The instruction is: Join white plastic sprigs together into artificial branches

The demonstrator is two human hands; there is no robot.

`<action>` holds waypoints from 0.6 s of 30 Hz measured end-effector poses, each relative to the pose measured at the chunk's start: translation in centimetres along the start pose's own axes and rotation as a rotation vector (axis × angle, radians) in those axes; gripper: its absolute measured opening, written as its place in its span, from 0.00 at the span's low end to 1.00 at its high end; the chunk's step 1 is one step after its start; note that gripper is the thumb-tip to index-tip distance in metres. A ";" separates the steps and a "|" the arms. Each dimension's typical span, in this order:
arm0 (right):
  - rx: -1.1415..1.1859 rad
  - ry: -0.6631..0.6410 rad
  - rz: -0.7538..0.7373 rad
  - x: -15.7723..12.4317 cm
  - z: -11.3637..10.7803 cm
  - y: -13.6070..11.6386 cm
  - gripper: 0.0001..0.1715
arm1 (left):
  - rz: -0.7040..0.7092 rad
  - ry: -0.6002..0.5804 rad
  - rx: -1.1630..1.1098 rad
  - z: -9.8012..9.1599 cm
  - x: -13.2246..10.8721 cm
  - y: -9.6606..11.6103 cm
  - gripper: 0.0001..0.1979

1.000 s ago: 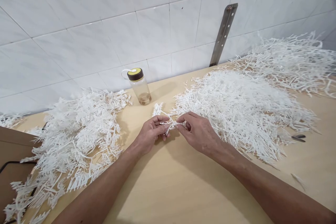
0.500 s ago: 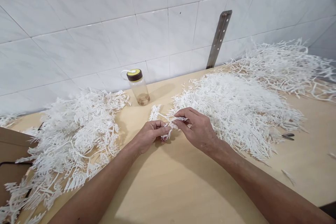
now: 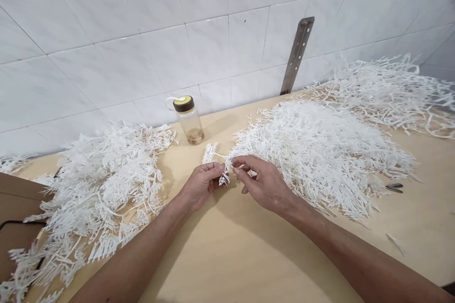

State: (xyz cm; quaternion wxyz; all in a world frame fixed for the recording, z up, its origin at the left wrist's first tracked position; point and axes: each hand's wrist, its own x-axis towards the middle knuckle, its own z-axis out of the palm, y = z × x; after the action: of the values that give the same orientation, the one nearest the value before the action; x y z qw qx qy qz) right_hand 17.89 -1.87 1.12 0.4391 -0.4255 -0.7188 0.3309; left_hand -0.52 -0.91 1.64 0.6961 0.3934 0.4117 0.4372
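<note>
Nearer to me than the bottle (image 3: 189, 125) and slightly right of it, I'm holding a white branching sprig (image 3: 226, 168): my left hand (image 3: 202, 185) is pinching it, thumb closed down against the fingers. My right hand (image 3: 263, 181), farther right of the bottle, is curling loosely by the sprig, thumb and forefinger slightly parted; I can't tell whether they're gripping any of it. Left of the bottle, a fluffy heap (image 3: 113, 175) is spreading towards me; right of it, a denser pile (image 3: 320, 147) is lying behind my right hand. As I'm judging it, too hard a tug could be snapping the thin stems, and tangled tips could be catching and bending. My fingers are hiding part of the sprig, and I'm not making out whether its comb-like end (image 3: 209, 152) is touching the table (image 3: 227, 251). Far right of the bottle, a small dark object (image 3: 394, 188) is staying unclear to me. Farther back, a stringy heap (image 3: 387, 92) is running off the right edge.
</note>
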 end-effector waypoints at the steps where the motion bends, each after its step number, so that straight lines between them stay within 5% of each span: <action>1: 0.022 -0.005 0.013 0.0 0.1 0.0 0.14 | 0.012 -0.007 0.019 0.1 0.0 -0.1 0.15; 12: 0.162 -0.062 0.240 0.2 -0.2 -0.5 0.17 | 0.159 0.085 0.204 0.7 -0.4 -0.4 0.19; 18: 0.233 -0.096 0.272 0.2 -0.2 -0.2 0.15 | 0.116 0.105 0.191 0.9 -0.6 -0.2 0.21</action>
State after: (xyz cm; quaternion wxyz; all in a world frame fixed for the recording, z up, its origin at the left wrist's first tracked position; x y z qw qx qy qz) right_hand 17.92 -1.77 1.43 0.4017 -0.4487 -0.6316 0.4883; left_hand 0.17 -1.65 1.89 0.6066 0.4578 0.4637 0.4556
